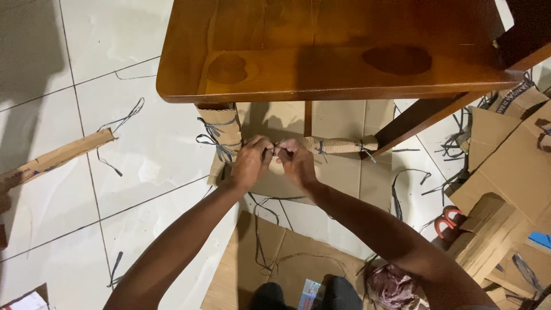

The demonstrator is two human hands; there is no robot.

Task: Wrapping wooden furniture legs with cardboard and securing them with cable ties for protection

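We are pinching a thin dark strap (274,150) between the fingertips of both hands, right where it is passing around a cardboard-wrapped rail (338,145) that is running crosswise under the wooden table (321,74). Our left hand (252,161) is keeping its grip closed on one end of the strap and our right hand (295,162) is closing its grip on the other end, the two hands touching each other, which looks to us like the hold needed for drawing a knot tight against the cardboard. The rail is lying low, just above the floor, between a table leg wrapped in cardboard (221,135) on the left, already carrying several strap ties, and a slanting bare wooden leg (422,117) on the right; a further tie is sitting near the rail's right end. Behind the rail a flat cardboard sheet (344,172) is lying on the white tiled floor (86,172), probably serving as padding or spare material. Farther out, loose strap offcuts (123,120) are lying scattered on the tiles, a long cardboard strip (57,156) is resting at the left, more cardboard pieces (505,172) are piling up at the right, and red-handled scissors (446,221) are lying near them, within easy reach.
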